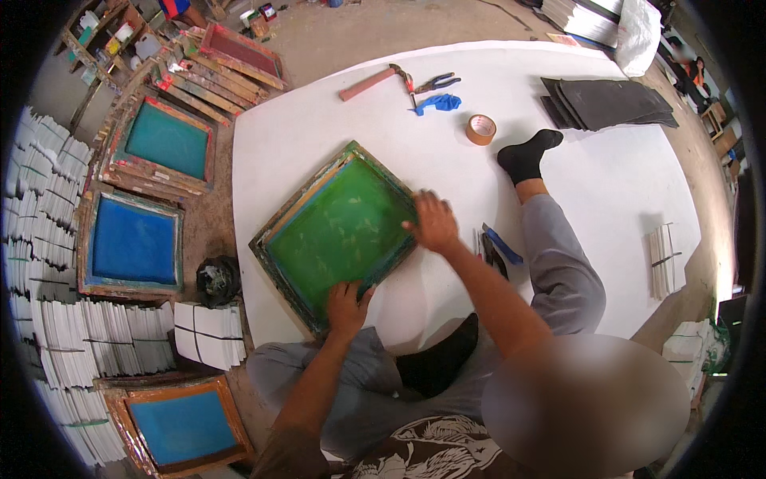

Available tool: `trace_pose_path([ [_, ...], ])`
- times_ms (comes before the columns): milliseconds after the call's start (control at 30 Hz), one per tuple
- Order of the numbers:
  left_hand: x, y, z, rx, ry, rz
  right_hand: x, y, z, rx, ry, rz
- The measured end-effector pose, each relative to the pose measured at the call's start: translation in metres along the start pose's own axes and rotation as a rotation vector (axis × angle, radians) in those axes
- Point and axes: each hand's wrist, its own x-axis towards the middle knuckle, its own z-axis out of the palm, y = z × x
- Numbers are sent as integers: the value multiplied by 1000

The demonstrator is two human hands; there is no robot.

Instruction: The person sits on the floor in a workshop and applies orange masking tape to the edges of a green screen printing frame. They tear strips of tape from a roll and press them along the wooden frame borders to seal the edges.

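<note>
A screen printing frame [307,191] with green mesh and a paint-stained wooden border lies at an angle on the white work surface before me. My left hand [347,310] grips its near edge, with the fingers over the border and the thumb apart. At the right-hand corner, my right hand [435,222] holds the border, its thumb toward the mesh. Part of that corner is hidden under the hand. Beside my right forearm are dark-handled pliers [495,257] and a blue-handled cutter [504,244].
Beyond the frame lie a hammer [371,83], pliers [437,83], a blue cloth scrap [439,104] and brown tape [480,129]. Black sheets [610,104] are far right. My outstretched leg [558,247] bounds the right side. Blue-meshed screens [136,246] and paper stacks [104,339] stand left.
</note>
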Motion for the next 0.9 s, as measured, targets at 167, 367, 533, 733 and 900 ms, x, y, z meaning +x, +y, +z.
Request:
trace_pose_path([
  [167,-11,-21,13,53,37,102,9,12,-46,42,-543,137],
  [367,2,-37,17,79,118,276,-21,12,-43,59,-441,254],
  [533,11,-50,23,59,206,298,-37,4,-50,54,-380,318],
  [733,27,-53,8,153,202,261,-60,-8,-49,-40,-322,389],
  [900,14,-30,1,292,48,17,-78,-32,-57,-89,-375,469],
])
